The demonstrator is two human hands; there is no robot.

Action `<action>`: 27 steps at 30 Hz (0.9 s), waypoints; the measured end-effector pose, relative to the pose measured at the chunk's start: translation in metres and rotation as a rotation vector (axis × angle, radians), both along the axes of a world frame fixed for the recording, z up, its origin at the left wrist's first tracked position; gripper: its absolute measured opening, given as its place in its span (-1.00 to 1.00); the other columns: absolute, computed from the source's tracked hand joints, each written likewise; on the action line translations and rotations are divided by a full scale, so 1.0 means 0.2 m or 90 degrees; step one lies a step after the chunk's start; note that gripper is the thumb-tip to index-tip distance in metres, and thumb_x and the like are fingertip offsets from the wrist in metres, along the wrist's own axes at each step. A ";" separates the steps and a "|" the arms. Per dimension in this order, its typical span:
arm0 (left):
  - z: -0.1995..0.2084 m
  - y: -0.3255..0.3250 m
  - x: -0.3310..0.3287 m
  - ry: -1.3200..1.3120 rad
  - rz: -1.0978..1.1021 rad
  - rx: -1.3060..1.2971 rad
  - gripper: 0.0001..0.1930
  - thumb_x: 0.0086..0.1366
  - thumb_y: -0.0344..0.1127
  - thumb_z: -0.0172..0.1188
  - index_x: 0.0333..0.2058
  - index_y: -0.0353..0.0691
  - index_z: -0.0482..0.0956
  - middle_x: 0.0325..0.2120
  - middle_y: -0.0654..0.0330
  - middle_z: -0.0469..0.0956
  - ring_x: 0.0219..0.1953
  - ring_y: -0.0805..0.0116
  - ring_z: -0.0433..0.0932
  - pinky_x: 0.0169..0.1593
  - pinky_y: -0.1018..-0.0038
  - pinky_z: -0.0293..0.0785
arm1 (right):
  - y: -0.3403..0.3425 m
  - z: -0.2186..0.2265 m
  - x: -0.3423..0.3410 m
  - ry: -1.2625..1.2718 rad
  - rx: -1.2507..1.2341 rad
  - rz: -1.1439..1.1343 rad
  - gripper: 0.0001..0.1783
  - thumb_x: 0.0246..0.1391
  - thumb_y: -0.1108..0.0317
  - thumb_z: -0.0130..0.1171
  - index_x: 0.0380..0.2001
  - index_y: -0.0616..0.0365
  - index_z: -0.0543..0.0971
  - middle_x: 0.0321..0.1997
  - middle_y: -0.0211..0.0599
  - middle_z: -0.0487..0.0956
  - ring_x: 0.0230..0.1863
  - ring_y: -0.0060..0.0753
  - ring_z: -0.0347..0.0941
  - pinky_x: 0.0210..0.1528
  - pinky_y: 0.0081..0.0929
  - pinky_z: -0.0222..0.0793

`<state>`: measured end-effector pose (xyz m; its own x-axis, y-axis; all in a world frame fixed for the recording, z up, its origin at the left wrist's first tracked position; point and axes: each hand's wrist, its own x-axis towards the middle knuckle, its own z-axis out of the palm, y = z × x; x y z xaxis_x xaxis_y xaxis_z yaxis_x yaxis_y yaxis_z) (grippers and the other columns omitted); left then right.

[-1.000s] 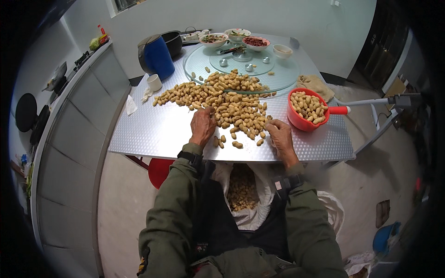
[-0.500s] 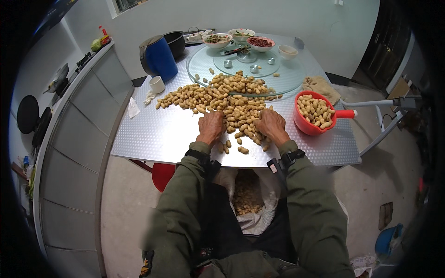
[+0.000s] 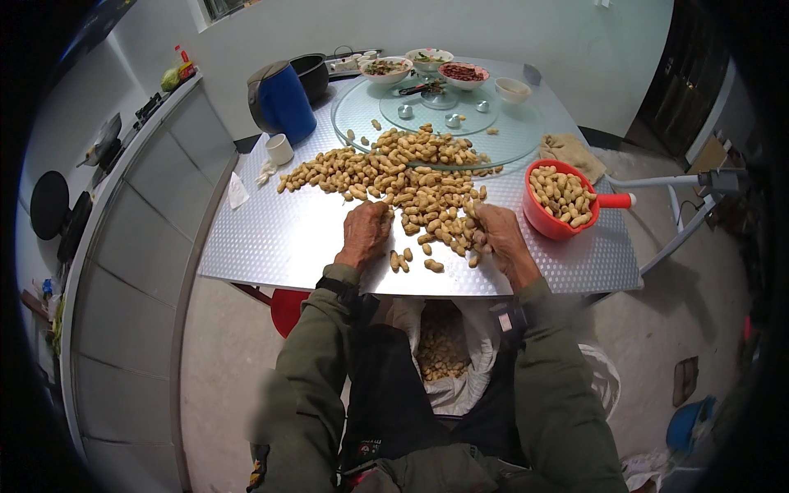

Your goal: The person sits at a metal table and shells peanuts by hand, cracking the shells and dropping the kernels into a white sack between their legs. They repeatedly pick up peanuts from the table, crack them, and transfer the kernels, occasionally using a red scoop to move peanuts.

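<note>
Head view: from my remote seat I look down on two bare hands at work over a silvery surface (image 3: 271, 246).
Peanuts (image 3: 423, 197): one broad heap, unshelled, mid-surface, its far part running over the near rim of the glass turntable (image 3: 518, 146); a few lie loose between the hands.
Left hand (image 3: 366, 232): at the heap's near left edge, fingers curled inward; I can't make out whether a nut is in the grip.
Right hand (image 3: 501, 234): at the heap's right edge, fingers partly bent, thumb beneath; nuts sit at the fingertips, but I can't say if any is pinched.
Red dipper (image 3: 538, 222): right of the right hand, filled with peanuts, handle pointing right.
White sack (image 3: 460, 401): between the legs, below the surface's front edge, peanuts inside.
Left rear: blue jug (image 3: 292, 107), white cup (image 3: 279, 149) just before it, black pot (image 3: 312, 82) behind.
Turntable: bowls of food (image 3: 386, 76) toward its far side.
Right rear: tan cloth (image 3: 569, 154), beside the dipper.
</note>
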<state>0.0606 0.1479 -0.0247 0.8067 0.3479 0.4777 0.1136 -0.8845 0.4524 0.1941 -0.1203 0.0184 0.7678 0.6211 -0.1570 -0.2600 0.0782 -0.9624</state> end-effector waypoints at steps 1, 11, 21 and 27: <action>0.02 -0.01 -0.02 0.000 0.001 -0.015 -0.79 0.32 -0.27 0.33 -0.21 -0.30 0.71 -0.33 -0.07 0.66 -0.26 -0.02 0.67 -0.16 0.15 0.57 | -0.02 -0.01 -0.06 0.066 0.070 0.007 -0.61 0.37 0.10 0.19 -0.32 0.28 0.59 -0.62 -0.43 0.45 -0.74 -0.72 0.28 -0.81 -0.73 0.25; 0.23 -0.67 -0.18 -0.167 -0.274 -0.042 -0.70 0.23 -0.45 0.39 -0.05 -0.28 0.63 -0.23 0.01 0.58 -0.16 -0.02 0.56 -0.11 0.18 0.49 | -0.02 -0.15 -0.40 0.364 0.313 0.092 -0.65 0.44 0.00 0.15 -0.03 0.04 0.59 -0.28 -0.48 0.66 -0.44 -0.55 0.57 -0.70 -0.72 0.25; 0.24 -0.34 0.06 -0.049 -0.085 0.030 -0.71 0.30 -0.49 0.23 0.00 -0.21 0.65 -0.17 -0.07 0.56 -0.11 -0.07 0.59 -0.09 0.12 0.57 | -0.22 -0.16 -0.22 0.337 0.303 -0.037 -0.78 0.34 0.20 0.31 -0.15 0.07 0.54 -0.36 -0.41 0.50 -0.49 -0.67 0.44 -0.71 -0.77 0.18; 0.17 -0.27 0.25 0.125 -0.070 0.200 -0.68 0.22 -0.45 0.25 -0.04 -0.13 0.68 -0.17 -0.01 0.56 -0.13 -0.04 0.59 -0.08 0.10 0.55 | -0.26 -0.20 -0.19 0.335 0.328 -0.053 -0.77 0.32 0.22 0.33 -0.17 0.11 0.53 -0.34 -0.34 0.55 -0.49 -0.66 0.47 -0.72 -0.74 0.23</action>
<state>0.1105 0.0933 0.0098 0.9176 0.1149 0.3805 0.0672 -0.9884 0.1365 0.1570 -0.1729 -0.0218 0.7194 0.6581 -0.2221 -0.6505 0.5262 -0.5476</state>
